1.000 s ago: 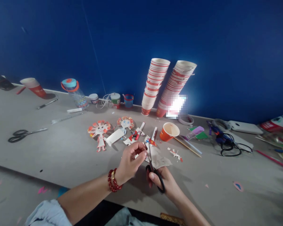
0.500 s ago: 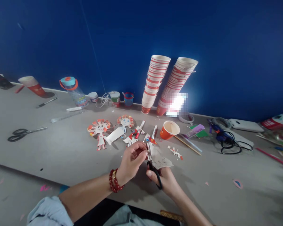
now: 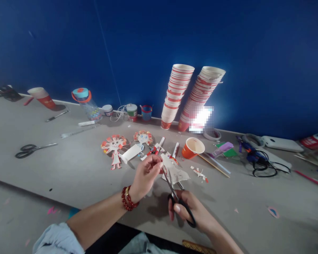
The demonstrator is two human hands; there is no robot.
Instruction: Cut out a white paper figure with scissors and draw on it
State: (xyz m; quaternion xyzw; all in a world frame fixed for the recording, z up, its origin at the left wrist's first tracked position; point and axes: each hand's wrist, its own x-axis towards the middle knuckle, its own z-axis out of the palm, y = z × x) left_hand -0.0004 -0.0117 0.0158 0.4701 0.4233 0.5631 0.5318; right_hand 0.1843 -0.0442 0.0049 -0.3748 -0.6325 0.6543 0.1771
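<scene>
My left hand (image 3: 147, 173), a red bead bracelet at its wrist, is closed in a pinch on the edge of a whitish piece of paper (image 3: 178, 174) with faint drawn lines. My right hand (image 3: 192, 211) grips black-handled scissors (image 3: 172, 187) by the loops. The blades are spread and point up toward the left fingertips, beside the paper. Beyond my hands lie a paper doll with a red-and-white fringed head (image 3: 115, 148) and a second fringed paper head (image 3: 143, 137) with a drawn face. A white paper strip (image 3: 132, 152) rests between them.
An orange paper cup (image 3: 193, 148) stands past the paper, with paper scraps (image 3: 200, 173) and a wooden stick (image 3: 217, 167) nearby. Two tall cup stacks (image 3: 175, 95) lean at the blue wall. Another pair of scissors (image 3: 33, 150) lies left; a glue gun with black cable (image 3: 257, 158) lies right.
My right hand has drawn the scissors down and back toward me, and the blades now stand apart. The left hand keeps its pinch. The whole view has shifted slightly.
</scene>
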